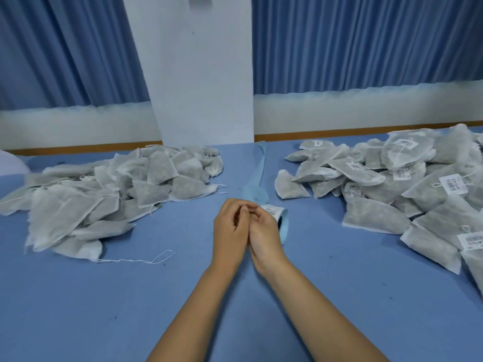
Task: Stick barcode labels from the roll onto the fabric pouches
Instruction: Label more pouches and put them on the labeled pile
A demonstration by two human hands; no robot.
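Near the middle of the blue table (104, 296), the left hand (230, 226) and right hand (264, 231) meet with fingers curled, tips touching; whether they pinch anything I cannot tell. Just behind the right hand sits the pale blue roll of white barcode labels (282, 223). Unlabelled grey-white fabric pouches (86, 194) are heaped towards the left edge, and labelled fabric pouches (392, 184) towards the right edge.
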